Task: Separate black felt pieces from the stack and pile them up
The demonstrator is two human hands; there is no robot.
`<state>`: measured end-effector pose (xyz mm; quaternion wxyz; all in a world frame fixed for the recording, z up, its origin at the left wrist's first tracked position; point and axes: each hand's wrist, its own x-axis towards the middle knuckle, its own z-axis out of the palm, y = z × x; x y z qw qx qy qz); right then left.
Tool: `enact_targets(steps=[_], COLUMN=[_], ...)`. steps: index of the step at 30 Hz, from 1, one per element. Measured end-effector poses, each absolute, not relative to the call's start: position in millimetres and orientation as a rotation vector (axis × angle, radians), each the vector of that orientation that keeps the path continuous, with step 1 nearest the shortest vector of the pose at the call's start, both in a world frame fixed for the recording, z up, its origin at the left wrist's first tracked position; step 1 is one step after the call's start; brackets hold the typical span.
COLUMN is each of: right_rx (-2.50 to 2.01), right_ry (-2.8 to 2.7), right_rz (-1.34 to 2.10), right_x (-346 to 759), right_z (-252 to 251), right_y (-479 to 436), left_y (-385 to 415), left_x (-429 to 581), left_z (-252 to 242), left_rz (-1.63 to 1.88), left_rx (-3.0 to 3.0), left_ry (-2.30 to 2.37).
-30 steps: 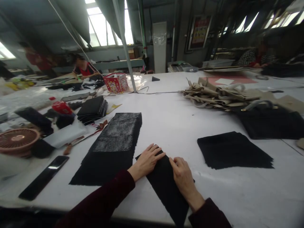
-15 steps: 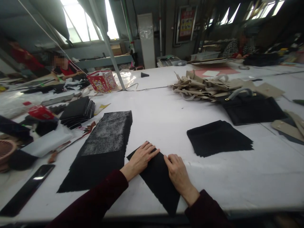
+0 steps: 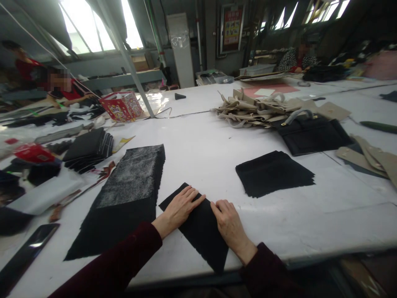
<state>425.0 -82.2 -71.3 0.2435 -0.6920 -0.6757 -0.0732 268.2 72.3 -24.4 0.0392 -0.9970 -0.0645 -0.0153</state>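
Note:
A piece of black fabric (image 3: 206, 236) lies at a slant on the white table in front of me, its lower corner at the table's front edge. My left hand (image 3: 179, 207) rests flat across its upper part, fingers stretched out. At the fabric's right edge is my right hand (image 3: 230, 225), fingers curled and thumb against the edge, closed on it; the fingertips are partly hidden. Left of my hands stands a stack of black fabric pieces (image 3: 124, 225), with a grey speckled face showing on its far half. Another black pile (image 3: 274, 174) lies to the right.
Beige bag parts (image 3: 251, 109) are heaped farther back, beside a black handbag (image 3: 313, 134). A phone (image 3: 29, 256), folded dark pieces (image 3: 85, 149) and a red patterned box (image 3: 122, 106) are on the left. A slanted pole (image 3: 136, 78) rises behind. Other people sit at the far sides.
The view has turned slightly right, so everything sits farther left in the picture. Both hands keep nearly the same place on the black fabric.

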Motion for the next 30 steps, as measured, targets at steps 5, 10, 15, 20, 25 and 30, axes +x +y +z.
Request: enact_targets(steps=[5,10,15,20,25,30], right_rx=[-1.897,-1.905,-1.899,-1.918,-1.939,-1.979], right_ry=[-1.842,-1.840,-1.830,-1.835,-1.843,-1.845], right_rz=[-0.186,-0.198,-0.210,-0.198,-0.193,-0.195], right_x=[427,429,432,436,438,440], right_z=[-70,-71,-70,-69,-68,-66], right_y=[-88,-95,-103,-111,-120,-126], left_y=[69,65,62,58,50,44], left_x=[271,273,275,279,285,288], left_z=[-26,-27,-23,-22,-20,-20], left_rz=[-0.036,-0.021,-0.026,0.023,0.088,0.076], left_rx=[-3.054,-3.036,-3.062,-3.113,-3.092,-3.107], left_ry=[-0.116,-0.119,-0.063,-0.025,-0.076,-0.019])
